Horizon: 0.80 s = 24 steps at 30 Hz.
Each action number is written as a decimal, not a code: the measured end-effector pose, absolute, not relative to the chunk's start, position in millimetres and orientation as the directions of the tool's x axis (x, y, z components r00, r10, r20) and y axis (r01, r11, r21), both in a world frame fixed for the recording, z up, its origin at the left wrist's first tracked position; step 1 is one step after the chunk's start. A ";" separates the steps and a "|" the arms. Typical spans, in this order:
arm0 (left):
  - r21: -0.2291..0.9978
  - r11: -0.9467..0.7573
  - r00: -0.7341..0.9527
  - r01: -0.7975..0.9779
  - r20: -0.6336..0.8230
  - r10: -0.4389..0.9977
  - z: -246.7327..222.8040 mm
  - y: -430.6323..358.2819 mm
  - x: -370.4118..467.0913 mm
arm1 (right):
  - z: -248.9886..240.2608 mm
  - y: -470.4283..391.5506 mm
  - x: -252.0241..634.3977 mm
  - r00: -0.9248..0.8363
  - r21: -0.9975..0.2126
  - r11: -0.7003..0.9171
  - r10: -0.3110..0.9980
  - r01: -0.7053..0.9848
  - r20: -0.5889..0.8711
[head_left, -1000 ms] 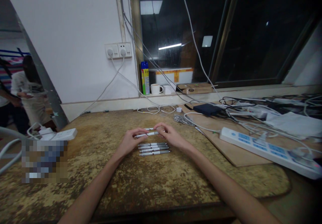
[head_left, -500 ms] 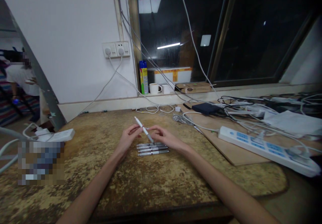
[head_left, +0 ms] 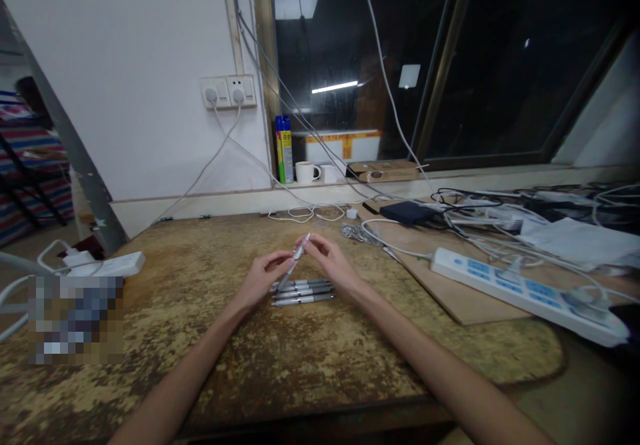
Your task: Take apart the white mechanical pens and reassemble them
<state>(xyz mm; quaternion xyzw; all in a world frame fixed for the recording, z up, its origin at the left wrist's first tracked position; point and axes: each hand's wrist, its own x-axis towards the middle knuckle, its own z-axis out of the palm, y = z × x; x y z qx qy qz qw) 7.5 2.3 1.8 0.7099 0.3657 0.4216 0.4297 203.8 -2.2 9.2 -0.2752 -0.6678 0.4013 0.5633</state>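
Note:
A white and grey pen (head_left: 299, 253) is held between both hands above the worn wooden table (head_left: 240, 372), slanting with its upper end to the right. The fingers of my left hand (head_left: 263, 277) pinch it around the middle. Near its top, my right hand (head_left: 327, 262) grips it between thumb and fingers. Just below the hands, several similar pens (head_left: 303, 298) lie side by side on the table, roughly parallel to its front edge. The lower tip of the held pen reaches down to the left end of that row.
On the right, a white power strip (head_left: 480, 273) rests on a brown board (head_left: 450, 298) beside tangled cables. Another power strip (head_left: 131, 264) is at the left edge. A mug (head_left: 306, 172) and a spray can (head_left: 285, 150) stand on the windowsill.
The pen has turned from leaning left to leaning right. My right hand has moved up to its upper end. The person at the far left is now mostly out of view.

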 end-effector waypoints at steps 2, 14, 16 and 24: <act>0.916 -0.372 0.337 0.148 0.307 0.890 -0.5 6.5 4.9 | 7.4 0.2 204.4 -0.109 -0.848 0.489 0.850 -0.203 0.516; 0.891 -0.422 0.204 0.170 0.387 0.899 -14.8 26.8 -14.7 | 20.1 0.6 218.0 -0.114 -0.532 0.032 0.965 -0.846 0.238; 0.891 -0.417 0.208 0.182 0.379 0.902 -14.5 26.0 -14.3 | 20.1 -0.7 218.5 -0.137 -0.537 0.017 0.960 -0.844 0.246; 0.891 -0.404 0.244 0.207 0.353 0.903 -12.5 23.7 -13.5 | 21.5 0.1 221.8 -0.057 -0.530 0.109 0.956 -0.841 0.288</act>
